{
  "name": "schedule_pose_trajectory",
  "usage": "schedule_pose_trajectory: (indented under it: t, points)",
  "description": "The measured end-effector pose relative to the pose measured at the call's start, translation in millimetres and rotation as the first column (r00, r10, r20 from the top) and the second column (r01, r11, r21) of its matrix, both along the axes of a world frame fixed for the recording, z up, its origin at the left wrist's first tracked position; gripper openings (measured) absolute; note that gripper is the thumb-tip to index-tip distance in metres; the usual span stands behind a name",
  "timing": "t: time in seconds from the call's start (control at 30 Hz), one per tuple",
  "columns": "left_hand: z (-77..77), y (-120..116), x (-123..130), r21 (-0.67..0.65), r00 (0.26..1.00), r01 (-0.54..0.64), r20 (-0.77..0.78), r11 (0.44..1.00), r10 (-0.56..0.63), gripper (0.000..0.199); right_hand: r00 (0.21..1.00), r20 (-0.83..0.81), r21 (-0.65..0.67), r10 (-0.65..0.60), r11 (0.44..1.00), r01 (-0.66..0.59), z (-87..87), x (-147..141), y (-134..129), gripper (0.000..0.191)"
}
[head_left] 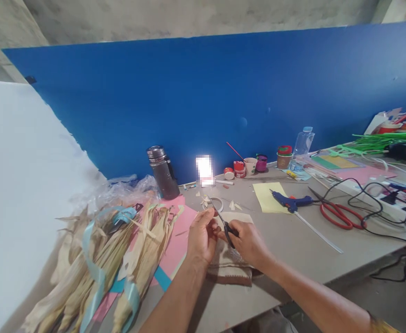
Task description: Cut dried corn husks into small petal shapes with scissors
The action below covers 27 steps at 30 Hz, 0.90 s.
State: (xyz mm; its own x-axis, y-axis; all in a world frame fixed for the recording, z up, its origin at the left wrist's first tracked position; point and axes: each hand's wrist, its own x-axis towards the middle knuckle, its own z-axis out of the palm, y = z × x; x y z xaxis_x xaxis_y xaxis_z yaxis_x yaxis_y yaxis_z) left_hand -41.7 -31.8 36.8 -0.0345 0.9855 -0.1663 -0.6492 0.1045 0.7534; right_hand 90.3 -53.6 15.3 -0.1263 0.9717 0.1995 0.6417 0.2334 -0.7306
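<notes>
My right hand (253, 245) grips a pair of black-handled scissors (228, 227), its blades pointing up and to the left. Close beside the blades is my left hand (201, 238), its thumb and fingers pinched together; what they hold, if anything, is too small to make out. Both hands are above a folded beige and brown cloth (232, 270) lying on the table. Just beyond the fingertips lie a white ring-shaped roll (218, 204) and pale cut scraps (235, 205).
Dried corn husks (144, 259) and light blue ribbon (94, 261) cover the left side. A dark thermos (164, 173) stands behind. To the right lie a blue glue gun (289, 201), red-handled scissors (340, 216), black cables and a power strip (372, 196). Paint jars (239, 169) line the blue partition.
</notes>
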Motion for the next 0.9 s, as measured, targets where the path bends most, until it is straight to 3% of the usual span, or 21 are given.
schedule_pose_trajectory:
  t: [0.13, 0.27, 0.37, 0.57, 0.8, 0.9]
  points:
    - [-1.7, 1, -1, 0.007, 0.996, 0.060, -0.066, 0.998, -0.060, 0.024, 1.000, 0.010, -0.107, -0.004, 0.994, 0.005, -4.9, 25, -2, 0.038]
    - [-4.7, 3, -2, 0.069, 0.961, 0.205, -0.205, 0.976, -0.187, 0.015, 0.939, 0.319, -0.057, -0.126, 0.987, 0.152, -3.2, 61, -4, 0.025]
    - [-3.8, 3, 1, 0.079, 0.917, 0.253, -0.338, 0.964, -0.213, 0.011, 0.872, 0.473, -0.067, -0.125, 0.982, 0.177, 1.6, 75, -5, 0.017]
    - [-0.3, 5, 11, 0.087, 0.804, 0.387, -0.519, 0.918, -0.290, 0.022, 0.764, 0.646, -0.089, -0.008, 0.992, 0.086, 15.3, 74, 0, 0.023]
    - [-20.6, 1, 19, 0.055, 0.723, 0.412, -0.627, 0.910, -0.289, 0.023, 0.673, 0.732, -0.141, 0.106, 0.990, -0.002, 33.6, 72, 10, 0.027]
    - [-24.1, -1, 19, 0.049, 0.702, 0.436, -0.644, 0.899, -0.306, 0.021, 0.673, 0.726, -0.143, 0.139, 0.989, -0.049, 35.2, 72, 16, 0.022]
